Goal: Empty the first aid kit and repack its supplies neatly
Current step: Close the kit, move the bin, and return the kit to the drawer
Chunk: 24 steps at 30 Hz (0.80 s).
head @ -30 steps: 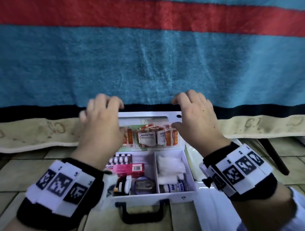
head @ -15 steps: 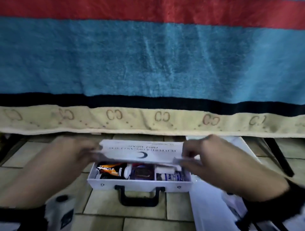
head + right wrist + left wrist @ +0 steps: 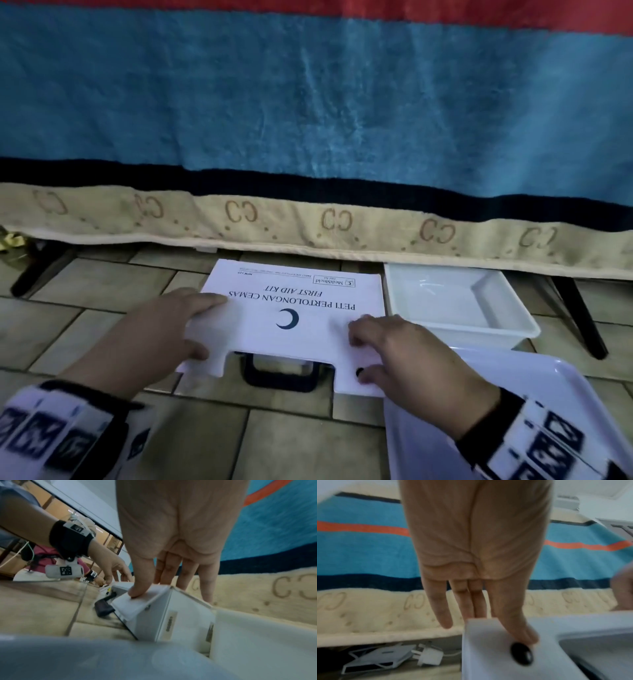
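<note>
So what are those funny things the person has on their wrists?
Both hands, left hand and right hand, are bare. Each wrist wears a black band carrying white blocks printed with black square code patterns. A small white camera pod hangs under the left band.

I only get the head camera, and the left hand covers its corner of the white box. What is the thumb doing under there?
Observer: In the left wrist view, the left hand has its left thumb pressed on the front flap of the first aid kit, just above a black round knob.
Operator: And the thumb on the other side?
Observer: The right wrist view shows the right hand with its right thumb pressed down on the flap at that end too, the fingers straight over the top.
</note>
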Available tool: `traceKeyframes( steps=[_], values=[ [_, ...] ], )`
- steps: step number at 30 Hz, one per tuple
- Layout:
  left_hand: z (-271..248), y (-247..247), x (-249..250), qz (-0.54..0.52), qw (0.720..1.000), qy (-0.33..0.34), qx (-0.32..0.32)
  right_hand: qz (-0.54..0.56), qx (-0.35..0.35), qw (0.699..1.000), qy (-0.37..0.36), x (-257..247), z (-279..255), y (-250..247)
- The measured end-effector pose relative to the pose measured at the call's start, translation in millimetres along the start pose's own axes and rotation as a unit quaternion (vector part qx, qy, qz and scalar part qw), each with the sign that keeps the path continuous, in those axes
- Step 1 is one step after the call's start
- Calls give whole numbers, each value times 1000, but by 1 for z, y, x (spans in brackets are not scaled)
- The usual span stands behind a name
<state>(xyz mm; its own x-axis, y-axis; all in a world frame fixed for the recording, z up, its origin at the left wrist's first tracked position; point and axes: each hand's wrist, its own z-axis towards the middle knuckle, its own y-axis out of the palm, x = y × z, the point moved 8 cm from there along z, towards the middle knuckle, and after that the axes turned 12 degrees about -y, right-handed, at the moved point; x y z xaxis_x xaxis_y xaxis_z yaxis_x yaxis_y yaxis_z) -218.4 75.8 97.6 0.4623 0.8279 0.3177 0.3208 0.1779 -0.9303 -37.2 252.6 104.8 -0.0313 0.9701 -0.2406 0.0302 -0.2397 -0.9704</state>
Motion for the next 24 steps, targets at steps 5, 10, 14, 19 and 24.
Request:
traceKeyframes(
  steps=[5,10,14,19,24],
  values=[
    [24,6,5,-18,999,23,13,-39,54,998,7,3,8,9],
    [26,7,-2,-61,997,50,22,-65,85,994,13,3,9,9],
    [26,11,-3,-18,996,76,33,-57,93,994,26,3,11,9],
    [28,7,-6,-6,997,34,62,-35,93,995,26,3,24,11],
    [19,0,12,134,990,-25,37,78,57,995,24,23,-19,-10]
  ],
)
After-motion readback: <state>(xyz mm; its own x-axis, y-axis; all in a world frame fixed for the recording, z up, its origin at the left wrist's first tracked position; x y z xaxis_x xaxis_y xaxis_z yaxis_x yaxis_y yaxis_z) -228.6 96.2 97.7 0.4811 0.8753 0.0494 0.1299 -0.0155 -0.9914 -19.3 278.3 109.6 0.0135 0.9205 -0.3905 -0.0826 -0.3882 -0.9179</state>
